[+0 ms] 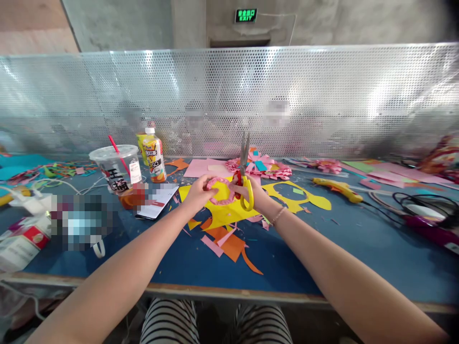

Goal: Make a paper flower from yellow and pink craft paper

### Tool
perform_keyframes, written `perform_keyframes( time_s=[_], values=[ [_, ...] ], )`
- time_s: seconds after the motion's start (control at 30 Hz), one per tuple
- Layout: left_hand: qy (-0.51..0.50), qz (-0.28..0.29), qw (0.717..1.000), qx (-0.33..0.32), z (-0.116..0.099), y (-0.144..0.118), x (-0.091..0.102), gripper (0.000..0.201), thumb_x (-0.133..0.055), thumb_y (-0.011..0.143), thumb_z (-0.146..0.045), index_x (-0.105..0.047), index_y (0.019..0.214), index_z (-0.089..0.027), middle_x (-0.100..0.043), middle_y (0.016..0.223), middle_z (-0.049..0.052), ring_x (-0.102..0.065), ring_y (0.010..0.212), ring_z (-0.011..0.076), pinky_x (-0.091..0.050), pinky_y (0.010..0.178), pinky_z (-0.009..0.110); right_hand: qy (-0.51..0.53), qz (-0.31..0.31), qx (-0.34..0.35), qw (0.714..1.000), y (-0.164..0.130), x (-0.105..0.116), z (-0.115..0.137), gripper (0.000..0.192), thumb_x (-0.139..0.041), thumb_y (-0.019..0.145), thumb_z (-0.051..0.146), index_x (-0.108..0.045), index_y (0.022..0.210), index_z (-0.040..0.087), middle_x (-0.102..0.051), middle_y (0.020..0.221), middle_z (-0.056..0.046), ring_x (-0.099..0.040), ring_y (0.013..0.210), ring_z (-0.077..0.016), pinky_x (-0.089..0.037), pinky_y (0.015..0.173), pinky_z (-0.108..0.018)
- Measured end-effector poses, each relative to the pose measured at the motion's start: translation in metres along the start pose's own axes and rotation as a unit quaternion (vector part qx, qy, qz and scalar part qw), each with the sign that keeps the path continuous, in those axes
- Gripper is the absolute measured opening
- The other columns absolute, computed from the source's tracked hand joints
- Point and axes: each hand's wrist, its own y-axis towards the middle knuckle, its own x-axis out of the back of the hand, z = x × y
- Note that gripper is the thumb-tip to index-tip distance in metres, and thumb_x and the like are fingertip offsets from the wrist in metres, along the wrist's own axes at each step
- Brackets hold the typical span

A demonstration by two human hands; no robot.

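Observation:
A pink ruffled paper ring (214,202) with a yellow centre is held up between my two hands, over a cut yellow sheet (229,216). My left hand (201,193) grips its left side, thumb on the ring. My right hand (254,191) carries a pair of scissors (247,191) with red and yellow handles, blades pointing up and slightly apart. The right fingertips also touch the ring's right edge. Orange paper scraps (229,244) and pink strips lie on the blue table just below my hands.
Behind my hands lie pink paper flowers (265,166). A yellow glue gun (337,189) with its cable rests at right. On the left stand a plastic drink cup (116,167) with a red straw and a juice bottle (156,160). A perforated metal partition (229,100) rises along the back.

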Motion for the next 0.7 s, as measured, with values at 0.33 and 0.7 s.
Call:
perform_keyframes(
  time_s=[0.33,0.7],
  values=[
    [0.006,-0.02,1.0,0.01,0.0077,0.0041,0.0013,0.028,-0.055,0.063,-0.011,-0.055,0.091,-0.014,-0.063,0.079,0.002,-0.06,0.073,0.0137,-0.047,0.067,0.025,-0.025,-0.002,-0.009,1.0,-0.0002,0.0003,-0.0007,0.031,-0.067,0.061,0.036,-0.043,0.071,0.019,-0.048,0.061,0.005,-0.047,0.049,-0.008,-0.039,0.046,-0.023],
    [0.047,-0.016,0.999,-0.012,0.0033,0.0023,0.0038,0.031,-0.053,0.065,-0.013,-0.059,0.095,-0.015,-0.064,0.081,0.002,-0.059,0.072,0.013,-0.048,0.067,0.025,-0.044,0.018,-0.024,0.999,-0.0047,-0.0012,0.0073,0.031,-0.068,0.06,0.037,-0.046,0.073,0.019,-0.048,0.065,0.004,-0.046,0.051,-0.0074,-0.038,0.046,-0.022]
  ],
)
